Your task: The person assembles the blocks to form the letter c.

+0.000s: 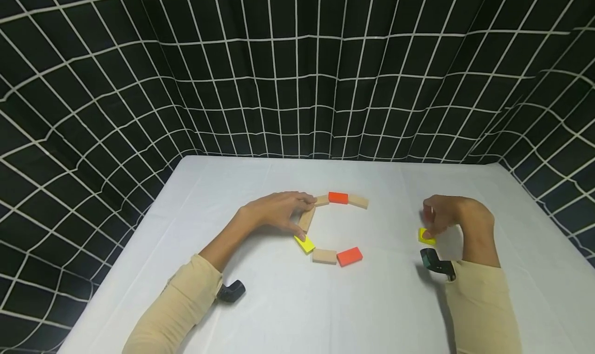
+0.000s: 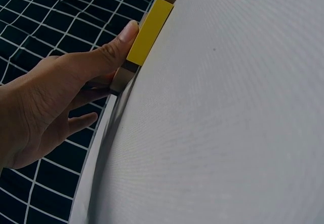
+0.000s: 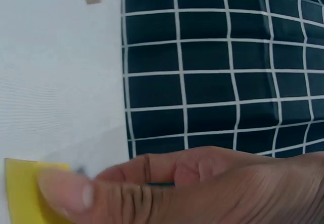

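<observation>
My left hand [image 1: 281, 210] spans a plain wooden block [image 1: 306, 219] at the left of a curved row. Its thumb touches a yellow block [image 1: 305, 244], and its fingertips reach the far end near another wooden block [image 1: 322, 200]. The left wrist view shows that thumb against the side of the yellow block [image 2: 150, 31]. At the right, my right hand [image 1: 448, 217] pinches a separate yellow block [image 1: 426, 236] at the tabletop. In the right wrist view, the thumb covers part of this yellow block [image 3: 23, 191]; the fingertips behind are hidden.
A red block [image 1: 338, 198] and a wooden block [image 1: 358, 201] continue the row's far side. Along the near side lie a wooden block [image 1: 324, 256] and a red block [image 1: 349, 256]. The white table [image 1: 288, 312] meets a black grid-patterned curtain [image 1: 307, 85].
</observation>
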Demonstrator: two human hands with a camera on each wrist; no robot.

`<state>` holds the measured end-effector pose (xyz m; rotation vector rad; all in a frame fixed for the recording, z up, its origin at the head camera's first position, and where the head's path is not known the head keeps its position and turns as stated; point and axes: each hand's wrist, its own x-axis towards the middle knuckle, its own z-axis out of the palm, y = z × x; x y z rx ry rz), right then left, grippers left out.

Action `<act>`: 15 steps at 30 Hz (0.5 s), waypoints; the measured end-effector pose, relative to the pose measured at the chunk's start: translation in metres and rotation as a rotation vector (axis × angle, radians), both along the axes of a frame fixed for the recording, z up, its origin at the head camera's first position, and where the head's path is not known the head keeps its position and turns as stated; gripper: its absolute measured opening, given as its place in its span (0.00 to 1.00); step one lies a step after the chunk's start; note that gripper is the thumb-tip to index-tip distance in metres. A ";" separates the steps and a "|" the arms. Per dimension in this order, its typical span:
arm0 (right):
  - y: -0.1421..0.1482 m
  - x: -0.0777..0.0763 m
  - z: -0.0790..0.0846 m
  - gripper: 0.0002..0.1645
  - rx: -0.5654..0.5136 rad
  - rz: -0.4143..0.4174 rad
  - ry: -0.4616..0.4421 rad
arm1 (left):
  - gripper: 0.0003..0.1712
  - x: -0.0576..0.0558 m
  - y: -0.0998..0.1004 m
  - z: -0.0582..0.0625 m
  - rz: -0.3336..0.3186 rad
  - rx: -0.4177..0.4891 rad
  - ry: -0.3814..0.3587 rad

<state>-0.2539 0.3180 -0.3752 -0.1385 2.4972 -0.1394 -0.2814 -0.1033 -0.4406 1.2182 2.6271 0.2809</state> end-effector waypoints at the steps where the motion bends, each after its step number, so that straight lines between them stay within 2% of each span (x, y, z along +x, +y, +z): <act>1: 0.000 0.000 0.000 0.29 -0.008 -0.005 -0.008 | 0.53 0.000 0.000 0.000 0.000 0.000 0.000; 5: -0.005 -0.001 -0.005 0.26 -0.013 0.035 -0.013 | 0.52 0.000 -0.001 0.000 -0.006 0.001 0.004; 9: -0.012 -0.002 -0.013 0.21 0.023 0.023 -0.006 | 0.52 0.000 -0.001 0.001 -0.008 -0.006 0.011; 15: -0.021 0.000 -0.009 0.20 0.011 0.001 -0.027 | 0.52 0.001 0.000 0.002 -0.004 -0.018 0.015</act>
